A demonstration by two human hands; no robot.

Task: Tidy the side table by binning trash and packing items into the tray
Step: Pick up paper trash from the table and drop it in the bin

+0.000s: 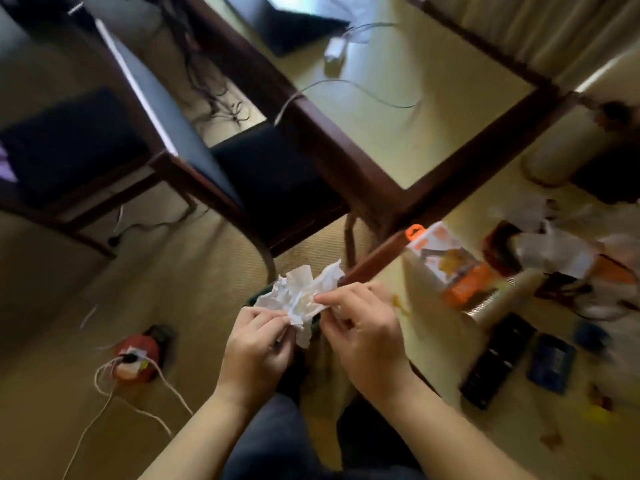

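Observation:
A crumpled white paper [304, 294] is held in front of me, low in the middle of the view. My left hand [256, 344] pinches its lower left edge. My right hand [363, 327] pinches its right side between thumb and fingers. Both hands hover over the floor at the left edge of the side table [436, 344]. On that table lie an orange and white package [450, 268], two dark remotes [495, 362], a blue box [550, 362] and a blurred heap of paper and bags [561, 258]. A dark green thing shows just behind the paper, mostly hidden.
A large dark-framed table [398, 109] with a white charger [335, 51] and cable stands ahead. A dark chair [270, 181] sits under its near corner. A red power hub [136, 355] with white cords lies on the carpet at the left.

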